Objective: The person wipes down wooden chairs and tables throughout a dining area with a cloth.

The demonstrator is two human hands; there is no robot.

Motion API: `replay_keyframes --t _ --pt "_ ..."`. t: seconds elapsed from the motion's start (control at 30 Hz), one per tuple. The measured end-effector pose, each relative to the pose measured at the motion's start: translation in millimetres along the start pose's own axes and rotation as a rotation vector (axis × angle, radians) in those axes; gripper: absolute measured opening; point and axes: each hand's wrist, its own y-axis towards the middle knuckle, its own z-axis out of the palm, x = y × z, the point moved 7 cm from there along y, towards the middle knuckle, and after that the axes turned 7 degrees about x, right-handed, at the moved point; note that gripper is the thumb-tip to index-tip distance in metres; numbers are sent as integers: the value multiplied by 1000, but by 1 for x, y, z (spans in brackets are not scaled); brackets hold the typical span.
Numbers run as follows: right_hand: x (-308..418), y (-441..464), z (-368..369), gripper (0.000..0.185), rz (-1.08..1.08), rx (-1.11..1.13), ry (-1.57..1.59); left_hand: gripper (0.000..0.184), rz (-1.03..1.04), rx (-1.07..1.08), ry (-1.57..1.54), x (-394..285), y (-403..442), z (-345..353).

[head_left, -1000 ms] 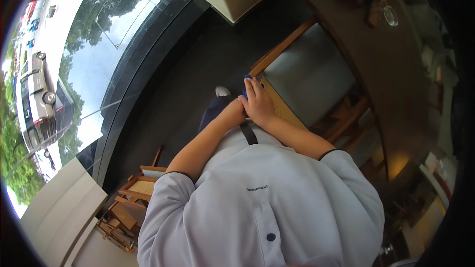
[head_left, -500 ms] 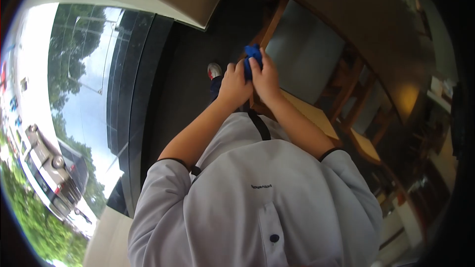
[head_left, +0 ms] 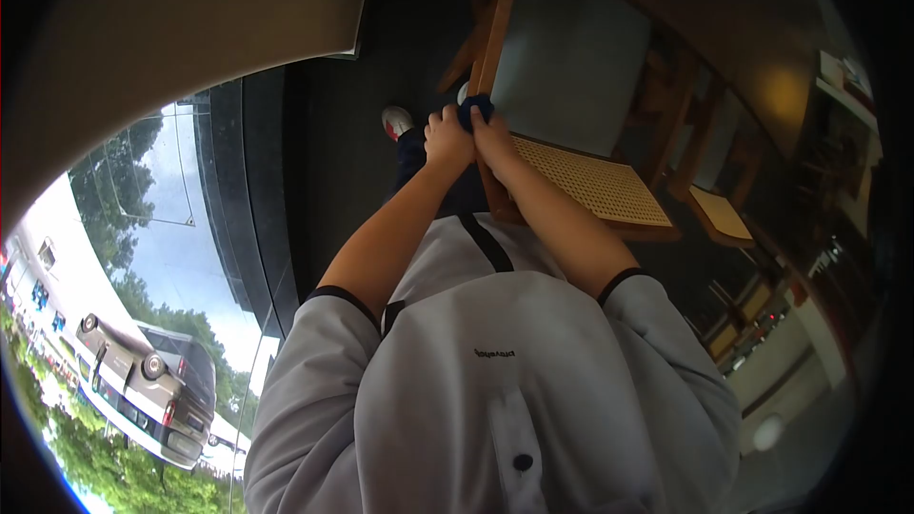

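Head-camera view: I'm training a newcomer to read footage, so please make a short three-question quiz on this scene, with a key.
1. Multiple choice: what colour is the bunched item at the left hand and right hand?
A) yellow
B) blue
C) white

2. True or false: the woven seat shows to the right of both hands in the picture.

3. Fill in: the short sleeves of the grey shirt are edged in ____.

Key: 1 B; 2 true; 3 black.
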Motion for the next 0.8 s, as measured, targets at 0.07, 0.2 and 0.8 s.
replay_keyframes --t 0.07,0.2,0.8 --pt "-6 9 9 53 49 33 29 67 28 54 -184 31 19 29" --pt "-32 31 13 59 95 -97 408 77 54 -56 -542 38 29 59" --pt "29 129 -23 73 -2 -124 556 55 313 -303 -476 -80 104 -11"
